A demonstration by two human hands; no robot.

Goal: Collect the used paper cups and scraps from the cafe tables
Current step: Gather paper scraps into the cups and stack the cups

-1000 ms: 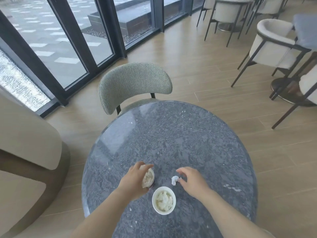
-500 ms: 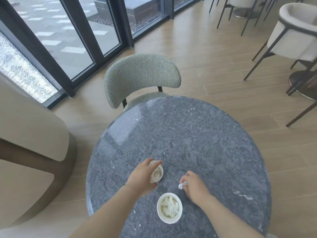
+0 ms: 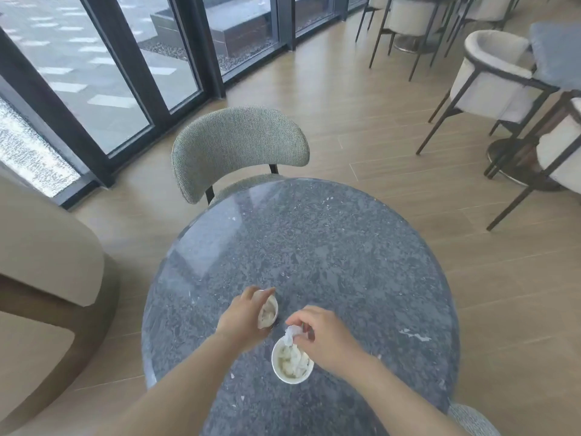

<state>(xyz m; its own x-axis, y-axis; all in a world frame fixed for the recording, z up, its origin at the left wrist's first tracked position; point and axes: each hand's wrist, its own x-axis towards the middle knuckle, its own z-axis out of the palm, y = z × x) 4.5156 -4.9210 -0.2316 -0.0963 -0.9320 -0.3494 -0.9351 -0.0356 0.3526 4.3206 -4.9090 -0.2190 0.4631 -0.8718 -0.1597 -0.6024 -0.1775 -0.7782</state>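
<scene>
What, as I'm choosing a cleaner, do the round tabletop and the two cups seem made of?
Tabletop: likely polished grey stone or a stone-look slab; mottled flecks, glossy window reflection. Standing cup and held cup in the left hand: probably paper; thin, matte white walls.

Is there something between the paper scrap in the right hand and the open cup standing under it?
Nothing visible. The right hand pinches the scrap right over the standing cup, whose open mouth already holds crumpled paper. The left hand grips the other cup, off to the side.
</scene>
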